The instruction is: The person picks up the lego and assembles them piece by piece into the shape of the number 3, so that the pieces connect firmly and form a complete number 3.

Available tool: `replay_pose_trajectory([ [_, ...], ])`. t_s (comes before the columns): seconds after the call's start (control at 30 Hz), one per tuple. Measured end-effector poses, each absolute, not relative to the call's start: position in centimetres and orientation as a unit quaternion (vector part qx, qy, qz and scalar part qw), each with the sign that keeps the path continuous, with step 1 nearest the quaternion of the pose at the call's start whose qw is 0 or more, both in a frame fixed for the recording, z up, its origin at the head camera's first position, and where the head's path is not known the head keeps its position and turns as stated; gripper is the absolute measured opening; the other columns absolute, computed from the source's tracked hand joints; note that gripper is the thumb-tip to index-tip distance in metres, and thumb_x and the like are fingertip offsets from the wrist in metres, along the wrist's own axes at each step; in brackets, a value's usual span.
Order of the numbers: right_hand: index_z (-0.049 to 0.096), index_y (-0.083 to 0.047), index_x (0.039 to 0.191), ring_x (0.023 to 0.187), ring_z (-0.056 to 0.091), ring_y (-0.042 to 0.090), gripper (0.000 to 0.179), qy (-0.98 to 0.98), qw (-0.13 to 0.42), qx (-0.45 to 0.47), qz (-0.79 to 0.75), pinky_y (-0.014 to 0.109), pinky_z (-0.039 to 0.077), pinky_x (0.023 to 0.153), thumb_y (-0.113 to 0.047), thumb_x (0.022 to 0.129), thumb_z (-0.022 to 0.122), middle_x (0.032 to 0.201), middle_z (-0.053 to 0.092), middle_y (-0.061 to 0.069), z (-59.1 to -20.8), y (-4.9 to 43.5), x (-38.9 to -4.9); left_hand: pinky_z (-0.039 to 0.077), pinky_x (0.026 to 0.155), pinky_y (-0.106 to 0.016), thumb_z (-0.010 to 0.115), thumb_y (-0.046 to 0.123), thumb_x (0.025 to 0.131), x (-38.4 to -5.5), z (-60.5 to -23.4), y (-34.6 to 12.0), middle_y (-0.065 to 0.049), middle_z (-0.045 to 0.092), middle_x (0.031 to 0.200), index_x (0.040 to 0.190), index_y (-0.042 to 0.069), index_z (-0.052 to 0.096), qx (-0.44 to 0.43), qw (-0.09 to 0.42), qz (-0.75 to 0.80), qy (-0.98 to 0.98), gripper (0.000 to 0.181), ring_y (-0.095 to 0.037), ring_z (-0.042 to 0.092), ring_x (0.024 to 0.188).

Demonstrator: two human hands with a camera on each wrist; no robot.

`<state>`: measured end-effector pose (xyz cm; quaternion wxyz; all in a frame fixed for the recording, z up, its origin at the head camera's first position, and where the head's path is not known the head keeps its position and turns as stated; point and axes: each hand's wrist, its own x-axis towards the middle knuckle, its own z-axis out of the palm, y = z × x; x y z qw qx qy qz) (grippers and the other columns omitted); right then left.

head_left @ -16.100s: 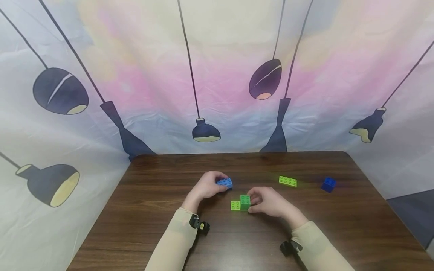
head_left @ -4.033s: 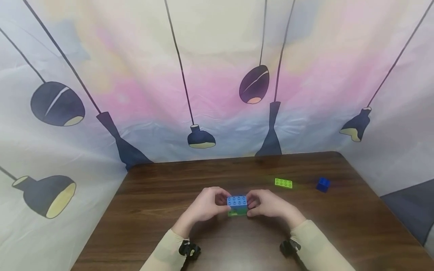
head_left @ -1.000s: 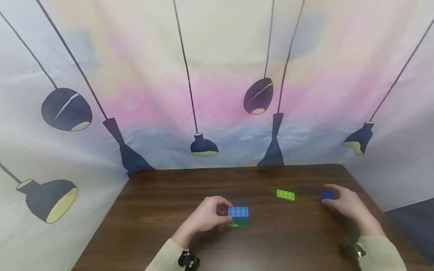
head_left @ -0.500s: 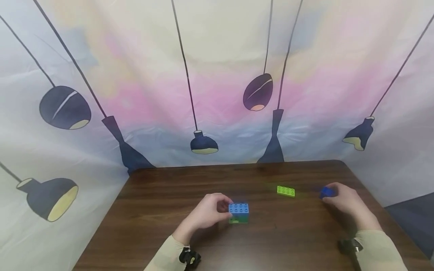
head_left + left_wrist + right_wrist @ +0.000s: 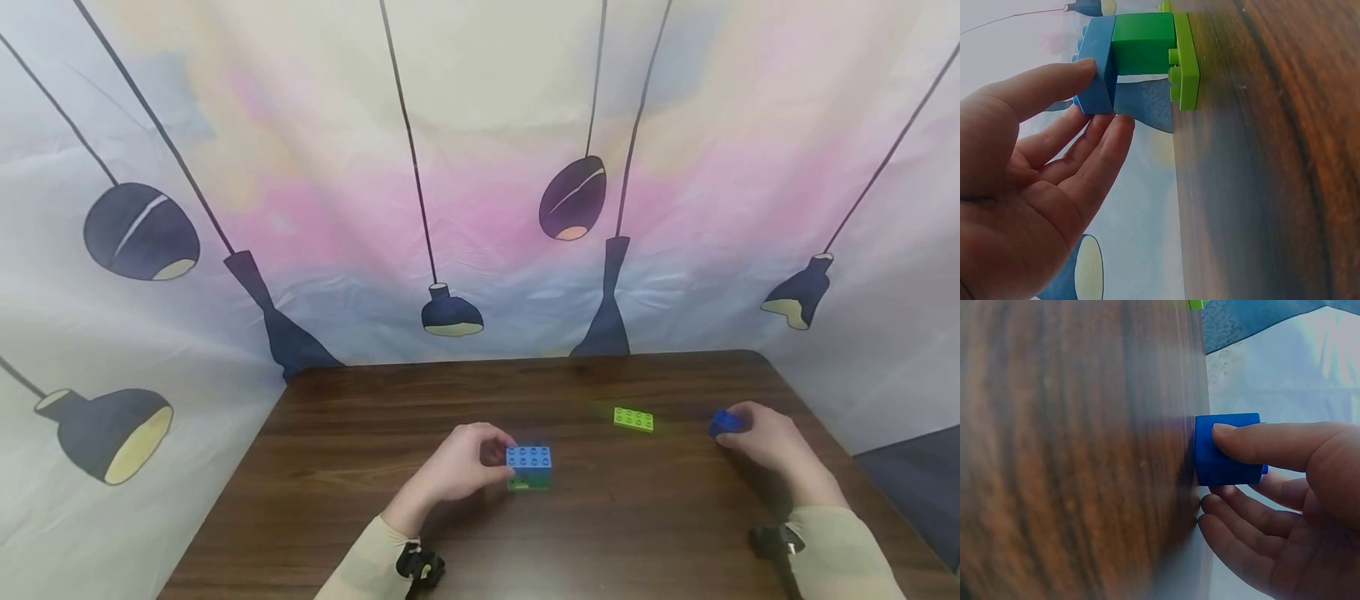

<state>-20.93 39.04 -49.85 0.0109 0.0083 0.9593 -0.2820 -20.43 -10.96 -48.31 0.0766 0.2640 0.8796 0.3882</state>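
Observation:
In the head view, my left hand (image 5: 459, 465) is at the left end of a small stack of building bricks. With thumb and fingers it pinches the light blue brick (image 5: 528, 456) on top. Under that sit a green brick (image 5: 1145, 45) and a thin lime plate (image 5: 1189, 69), which lies on the table; a gap shows between blue brick and plate at the near end. Far to the right, my right hand (image 5: 767, 435) pinches a dark blue brick (image 5: 1235, 450), thumb on one face. The brick's base meets the table, and its studs are partly hidden by the hand.
Another lime plate (image 5: 633, 419) lies flat between the stack and the dark blue brick, a little farther back. The brown wooden table (image 5: 637, 533) ends at a hanging cloth (image 5: 510, 325) printed with lamps.
The light blue brick has gone onto the green one. My right hand has left the stack, moved right and gripped the dark blue brick, which has turned slightly. My left hand stays at the stack.

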Motion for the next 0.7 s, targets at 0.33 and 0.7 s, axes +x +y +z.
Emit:
replay_pose_trajectory([
  [0.33,0.052,0.017,0.13,0.11,0.059,0.061,0.064,0.959,0.025,0.015,-0.283,0.07,0.051,0.088,-0.028,0.094,0.08,0.123,0.059,0.044,-49.92,39.06,-21.01,0.059,0.083,-0.03,0.087,0.016,0.091,-20.29,-48.23,-11.18,0.005,0.07,0.105,0.117,0.012,0.076,0.261,0.08,0.39,0.88,0.028,-0.01,0.068,0.092],
  [0.7,0.054,0.016,0.128,0.11,0.058,0.062,0.063,0.962,0.015,0.01,-0.272,0.071,0.049,0.088,-0.028,0.092,0.081,0.121,0.061,0.043,-49.85,39.24,-20.8,0.059,0.084,-0.029,0.087,0.016,0.091,-20.26,-48.4,-10.99,0.006,0.07,0.106,0.117,0.013,0.076,0.262,0.081,0.396,0.877,0.029,-0.01,0.069,0.093],
])
